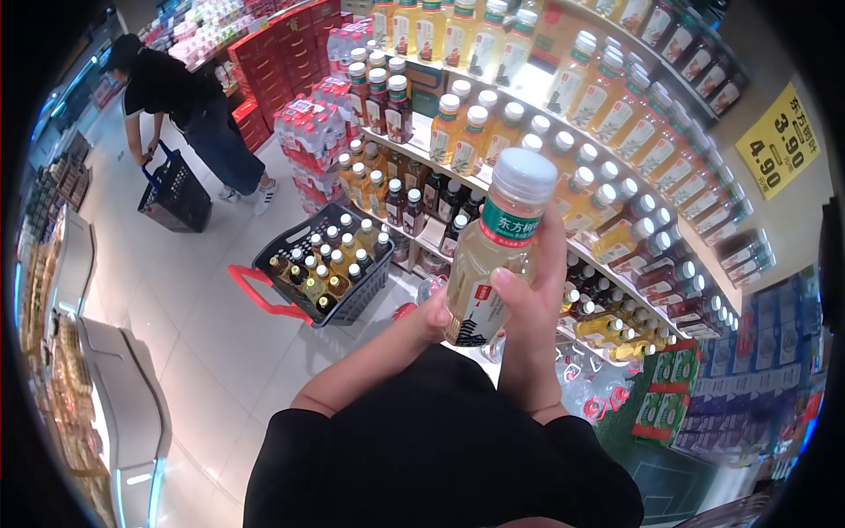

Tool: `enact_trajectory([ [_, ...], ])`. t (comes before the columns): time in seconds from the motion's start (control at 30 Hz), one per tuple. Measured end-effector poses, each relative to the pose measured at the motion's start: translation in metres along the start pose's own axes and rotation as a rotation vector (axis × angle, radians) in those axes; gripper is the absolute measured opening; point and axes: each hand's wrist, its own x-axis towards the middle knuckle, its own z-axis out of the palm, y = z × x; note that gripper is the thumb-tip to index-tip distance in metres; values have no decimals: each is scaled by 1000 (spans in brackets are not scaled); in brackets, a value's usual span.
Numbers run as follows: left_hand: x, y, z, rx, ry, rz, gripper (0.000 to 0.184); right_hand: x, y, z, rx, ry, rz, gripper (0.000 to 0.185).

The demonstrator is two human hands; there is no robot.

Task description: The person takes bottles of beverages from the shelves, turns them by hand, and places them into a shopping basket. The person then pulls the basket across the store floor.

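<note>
A clear plastic tea bottle (480,268) with a white cap and a green band is held up in front of my chest, tilted slightly to the right. My right hand (532,299) is wrapped round its right side, with the thumb across the front. My left hand (431,319) grips the lower left of the bottle; most of its fingers are hidden behind it. Beyond my left forearm stands a dark shopping basket (356,304) with a red handle (264,295), filled with several capped bottles (330,255).
Shelves of bottled drinks (607,97) curve ahead and to the right, with a yellow price sign (779,141). Shrink-wrapped packs (308,132) are stacked beside them. At the left, another person (189,97) holds a dark basket (176,194). A display counter (123,378) lines the left.
</note>
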Motion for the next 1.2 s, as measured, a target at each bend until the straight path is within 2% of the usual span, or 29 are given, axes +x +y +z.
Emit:
enact_trajectory([
  [0.33,-20,4,4,22,-12,52,105,-5,-4,13,16,-143,-48,77],
  [0.43,-24,4,11,28,33,94,105,-8,-6,16,9,-137,-53,76],
  [0.83,-28,-3,12,-3,-9,16,103,-18,-9,11,24,-109,-40,75],
  [1.2,-29,-1,20,-34,0,48,102,-21,-14,12,24,-123,-45,74],
])
